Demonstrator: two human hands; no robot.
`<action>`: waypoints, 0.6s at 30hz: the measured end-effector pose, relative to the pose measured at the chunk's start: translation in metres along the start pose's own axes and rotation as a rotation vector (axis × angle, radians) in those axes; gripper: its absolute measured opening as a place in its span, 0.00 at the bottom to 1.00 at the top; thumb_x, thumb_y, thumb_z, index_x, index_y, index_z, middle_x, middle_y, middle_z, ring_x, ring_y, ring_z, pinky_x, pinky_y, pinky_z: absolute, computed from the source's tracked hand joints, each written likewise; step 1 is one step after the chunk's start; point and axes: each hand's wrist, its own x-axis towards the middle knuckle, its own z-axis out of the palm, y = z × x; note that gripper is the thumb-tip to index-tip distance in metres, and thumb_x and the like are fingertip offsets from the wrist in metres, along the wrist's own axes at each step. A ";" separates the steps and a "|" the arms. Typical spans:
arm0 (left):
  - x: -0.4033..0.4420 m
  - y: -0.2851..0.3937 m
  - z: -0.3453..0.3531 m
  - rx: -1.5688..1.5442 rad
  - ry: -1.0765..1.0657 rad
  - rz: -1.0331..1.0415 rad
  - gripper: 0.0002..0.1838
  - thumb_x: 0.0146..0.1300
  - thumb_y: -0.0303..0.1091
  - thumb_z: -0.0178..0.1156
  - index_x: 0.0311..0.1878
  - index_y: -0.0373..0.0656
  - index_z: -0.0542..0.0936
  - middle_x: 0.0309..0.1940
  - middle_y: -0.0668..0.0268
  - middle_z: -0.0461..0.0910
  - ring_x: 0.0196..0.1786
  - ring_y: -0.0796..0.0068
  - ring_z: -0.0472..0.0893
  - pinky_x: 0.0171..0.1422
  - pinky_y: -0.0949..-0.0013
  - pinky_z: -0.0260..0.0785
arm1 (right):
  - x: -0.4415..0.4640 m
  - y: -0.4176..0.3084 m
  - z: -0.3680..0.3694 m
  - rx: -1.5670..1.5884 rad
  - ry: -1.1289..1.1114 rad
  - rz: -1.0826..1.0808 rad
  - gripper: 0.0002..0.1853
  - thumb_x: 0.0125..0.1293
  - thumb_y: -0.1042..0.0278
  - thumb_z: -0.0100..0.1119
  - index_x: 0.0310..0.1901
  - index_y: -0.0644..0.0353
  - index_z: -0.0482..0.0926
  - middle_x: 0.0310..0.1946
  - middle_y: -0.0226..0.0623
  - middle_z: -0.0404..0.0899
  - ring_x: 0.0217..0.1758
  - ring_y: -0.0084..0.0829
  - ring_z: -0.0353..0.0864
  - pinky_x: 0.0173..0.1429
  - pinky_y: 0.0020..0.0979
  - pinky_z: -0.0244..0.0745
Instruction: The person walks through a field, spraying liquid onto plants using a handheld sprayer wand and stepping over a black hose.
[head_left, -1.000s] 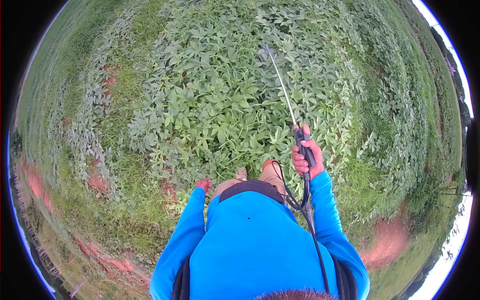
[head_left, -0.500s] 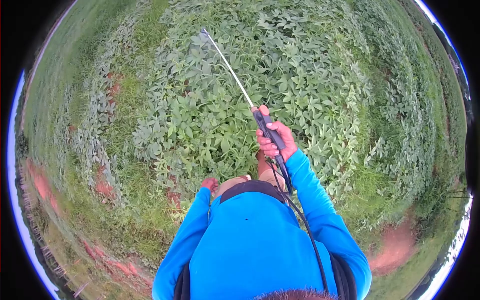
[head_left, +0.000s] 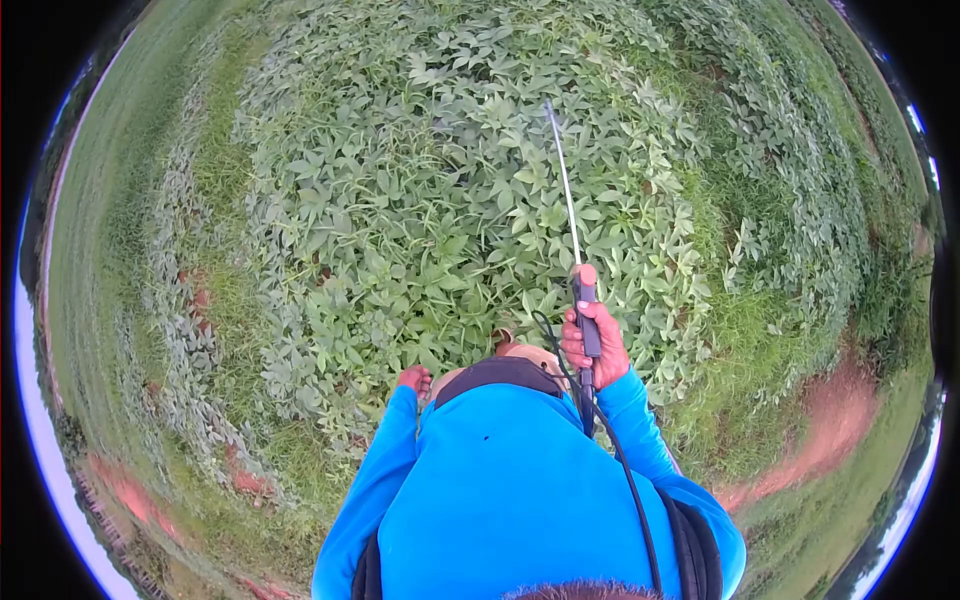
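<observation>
My right grip [head_left: 606, 350] wraps the handle [head_left: 591, 337], apparently to keep the wand [head_left: 566, 190] over leaves [head_left: 375, 265]; left grip [head_left: 415, 380], curled: contents undeterminable.

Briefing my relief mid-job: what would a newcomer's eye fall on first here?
The bright blue shirt would catch it first, filling the bottom centre. Next comes the thin pale spray wand, angled up from its dark handle in the right grip over leafy green plants. Reddish bare soil stands out at lower right.

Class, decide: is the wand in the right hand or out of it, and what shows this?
In. The right hand wraps around its dark handle, and the pale rod extends over leafy plants.
</observation>
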 end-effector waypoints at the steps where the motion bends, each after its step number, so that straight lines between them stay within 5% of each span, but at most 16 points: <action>1: 0.002 0.025 0.007 0.020 -0.002 0.002 0.10 0.59 0.43 0.54 0.39 0.49 0.75 0.26 0.68 0.79 0.21 0.71 0.75 0.22 0.62 0.66 | 0.001 -0.010 -0.002 0.014 0.000 -0.015 0.13 0.63 0.57 0.56 0.34 0.56 0.67 0.20 0.27 0.63 0.14 0.18 0.59 0.11 0.20 0.58; 5: 0.001 0.105 0.033 0.077 0.015 0.168 0.11 0.59 0.44 0.53 0.39 0.50 0.75 0.27 0.68 0.76 0.20 0.72 0.74 0.20 0.65 0.65 | 0.012 -0.049 -0.014 0.015 0.107 -0.273 0.14 0.63 0.54 0.58 0.33 0.53 0.67 0.19 0.27 0.63 0.13 0.18 0.59 0.11 0.20 0.57; 7: -0.010 0.138 0.048 0.055 -0.027 0.273 0.14 0.67 0.48 0.48 0.41 0.48 0.75 0.27 0.69 0.76 0.21 0.78 0.72 0.23 0.71 0.64 | 0.023 -0.071 -0.011 0.029 0.156 -0.394 0.15 0.63 0.54 0.59 0.33 0.53 0.67 0.18 0.27 0.63 0.13 0.18 0.60 0.12 0.20 0.57; 13: -0.021 0.171 0.051 0.158 0.015 0.359 0.14 0.66 0.47 0.48 0.41 0.48 0.76 0.27 0.71 0.76 0.22 0.79 0.72 0.22 0.71 0.63 | 0.054 -0.123 -0.001 -0.071 0.211 -0.382 0.14 0.61 0.54 0.59 0.32 0.51 0.66 0.17 0.25 0.62 0.13 0.17 0.60 0.11 0.20 0.54; 18: -0.034 0.152 0.019 0.233 0.119 0.249 0.15 0.60 0.47 0.53 0.40 0.46 0.76 0.28 0.66 0.78 0.22 0.75 0.73 0.22 0.71 0.63 | 0.090 -0.120 0.023 -0.137 0.029 -0.169 0.13 0.61 0.54 0.56 0.32 0.54 0.68 0.17 0.25 0.61 0.13 0.17 0.59 0.11 0.19 0.55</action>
